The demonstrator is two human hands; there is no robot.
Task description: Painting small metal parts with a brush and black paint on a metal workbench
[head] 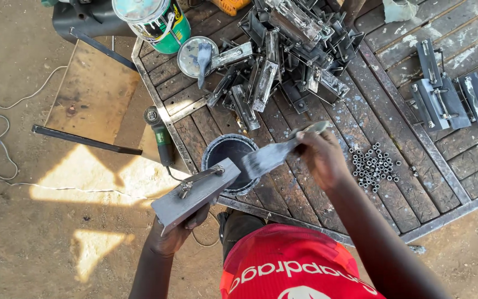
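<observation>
Two hands are busy in the head view. The left hand (175,232) grips from beneath a grey metal plate (195,195) with a bolt fitting on top, held tilted just beside a black paint pot (229,160) at the tabletop (316,188) edge. The right hand (321,158) is closed around a paintbrush (275,154), its bristles over the pot and near the plate's upper end. Painted parts (283,50) lie heaped farther back, beside a green paint tin (159,19); small nuts (373,166) sit right of the wrist. An angle grinder (160,135) hangs off the edge. Likely risks: the tilted plate slipping from the underhand grip, wet paint dripping onto the red shirt (294,266), or an elbow scattering the nuts.
</observation>
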